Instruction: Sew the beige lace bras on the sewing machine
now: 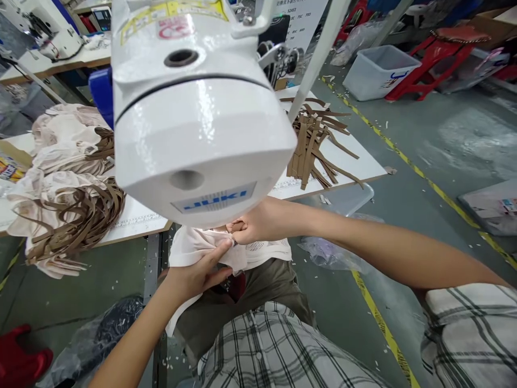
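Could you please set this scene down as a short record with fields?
Left hand: touching the pale cloth, thumb and forefinger apart
Right hand: pinching the same cloth, fingers partly hidden
Above the hands: white JUKI sewing machine
Left of machine: pale fabric pieces with looped brown straps
Right of machine: loose brown strips on the white tabletop
Floor behind: translucent bin, red stool
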A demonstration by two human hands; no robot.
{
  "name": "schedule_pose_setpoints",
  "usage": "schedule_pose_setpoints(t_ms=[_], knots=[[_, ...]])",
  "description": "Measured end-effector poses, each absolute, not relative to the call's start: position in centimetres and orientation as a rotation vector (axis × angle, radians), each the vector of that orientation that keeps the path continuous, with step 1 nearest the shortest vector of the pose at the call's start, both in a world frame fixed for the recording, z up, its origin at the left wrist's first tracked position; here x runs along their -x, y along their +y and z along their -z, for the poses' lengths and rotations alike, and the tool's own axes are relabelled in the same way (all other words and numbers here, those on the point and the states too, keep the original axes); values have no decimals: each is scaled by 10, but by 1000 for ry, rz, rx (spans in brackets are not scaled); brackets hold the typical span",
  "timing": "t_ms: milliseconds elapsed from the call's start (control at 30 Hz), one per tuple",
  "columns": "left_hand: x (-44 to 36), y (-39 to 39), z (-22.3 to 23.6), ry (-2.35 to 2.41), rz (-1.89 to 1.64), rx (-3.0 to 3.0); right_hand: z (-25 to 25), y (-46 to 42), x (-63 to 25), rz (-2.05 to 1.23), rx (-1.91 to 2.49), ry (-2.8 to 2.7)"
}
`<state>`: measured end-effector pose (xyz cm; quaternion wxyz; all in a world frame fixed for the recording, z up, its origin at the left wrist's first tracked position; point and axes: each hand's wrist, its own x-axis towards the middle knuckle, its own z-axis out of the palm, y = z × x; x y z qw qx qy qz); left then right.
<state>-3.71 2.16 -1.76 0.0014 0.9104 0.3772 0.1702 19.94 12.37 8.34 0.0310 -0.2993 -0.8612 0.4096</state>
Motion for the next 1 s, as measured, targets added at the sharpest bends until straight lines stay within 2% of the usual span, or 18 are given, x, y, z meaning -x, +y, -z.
schedule_pose_setpoints(t_ms=[267,467,833,1000], knots=[[24,10,6,1364,-522,-2612,-77,120,-204,-1171,995,-2654],[2,0,-15,1514,-531,-2349,-30,99,-216,-776,888,-2288],[-11,-4,-14,1651,-539,-2285,-31,103,-216,-995,928,-2117],[-14,-4,-17,1711,-502,-2292,-22,93,-218,-815,923,-2094]])
